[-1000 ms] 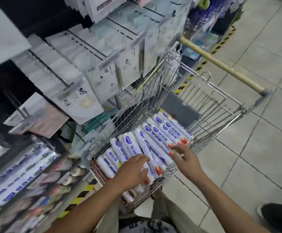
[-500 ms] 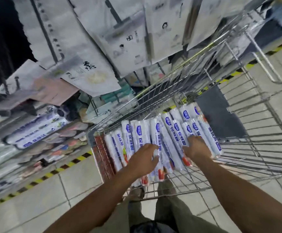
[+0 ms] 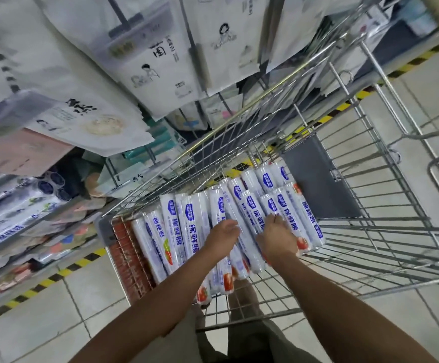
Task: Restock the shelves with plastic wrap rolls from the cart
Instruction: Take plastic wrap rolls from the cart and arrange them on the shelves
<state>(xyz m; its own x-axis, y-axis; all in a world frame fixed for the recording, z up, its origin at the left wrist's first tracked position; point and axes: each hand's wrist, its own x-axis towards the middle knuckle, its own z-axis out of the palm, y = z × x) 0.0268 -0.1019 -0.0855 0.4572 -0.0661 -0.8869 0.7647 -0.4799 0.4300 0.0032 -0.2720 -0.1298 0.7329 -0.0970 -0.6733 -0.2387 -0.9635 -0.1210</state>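
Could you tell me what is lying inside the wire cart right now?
The cart holds a row of white plastic wrap rolls. The left hand and right hand rest on them, covering parts. Whether more rolls lie beneath is hidden.

White plastic wrap rolls [image 3: 194, 226], blue labels, lying side by side in wire cart [image 3: 385, 231]

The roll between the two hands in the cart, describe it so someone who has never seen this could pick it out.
Start at the wire shopping cart beside the shelves, and look at the plastic wrap rolls on its floor. The left hand and right hand rest on them with a narrow gap between. The roll running through that gap lies slanted across its neighbours, on top rather than in their row.
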